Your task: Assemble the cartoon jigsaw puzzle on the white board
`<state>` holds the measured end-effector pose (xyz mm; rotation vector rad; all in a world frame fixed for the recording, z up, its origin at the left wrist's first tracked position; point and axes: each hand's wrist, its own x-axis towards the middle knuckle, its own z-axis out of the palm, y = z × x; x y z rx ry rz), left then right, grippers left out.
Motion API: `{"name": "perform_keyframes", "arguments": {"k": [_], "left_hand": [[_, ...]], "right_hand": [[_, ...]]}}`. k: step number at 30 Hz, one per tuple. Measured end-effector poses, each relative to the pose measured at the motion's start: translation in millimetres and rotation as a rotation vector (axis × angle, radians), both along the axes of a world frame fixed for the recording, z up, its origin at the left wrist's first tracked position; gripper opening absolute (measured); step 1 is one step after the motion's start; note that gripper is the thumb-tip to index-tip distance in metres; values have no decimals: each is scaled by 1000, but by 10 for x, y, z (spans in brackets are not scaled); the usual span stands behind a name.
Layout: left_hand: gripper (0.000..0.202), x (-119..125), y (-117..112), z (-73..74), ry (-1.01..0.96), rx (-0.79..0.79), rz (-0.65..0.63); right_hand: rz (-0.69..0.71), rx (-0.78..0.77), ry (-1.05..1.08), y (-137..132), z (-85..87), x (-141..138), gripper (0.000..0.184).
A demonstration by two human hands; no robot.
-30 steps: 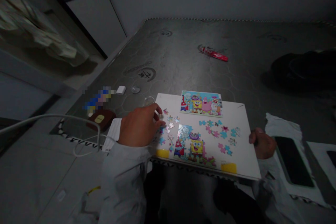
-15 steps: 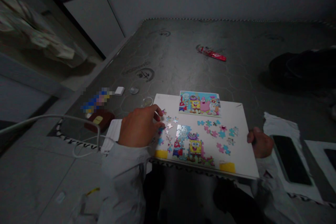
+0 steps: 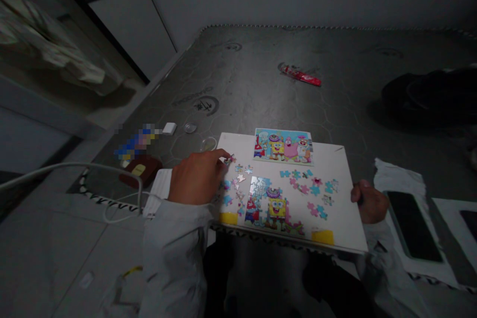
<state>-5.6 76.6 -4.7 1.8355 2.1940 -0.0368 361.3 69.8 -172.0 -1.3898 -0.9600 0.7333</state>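
Fingertips of the left hand [image 3: 197, 177] close narrowly on a small puzzle piece [image 3: 228, 159] near the upper left of the white board [image 3: 337, 171], while the right hand [image 3: 369, 202] grips the board's right edge. At lower middle, the jigsaw [image 3: 274, 206] stands part built, with gaps remaining. Loose pieces [image 3: 315, 208] lie on both sides of it, below the picture card [image 3: 283, 145].
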Motion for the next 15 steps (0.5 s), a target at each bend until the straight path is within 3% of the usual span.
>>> {"name": "perform_keyframes", "arguments": {"k": [15], "left_hand": [[29, -64, 48, -83, 7, -112, 46]], "right_hand": [[5, -27, 96, 28, 61, -18, 60]]}}
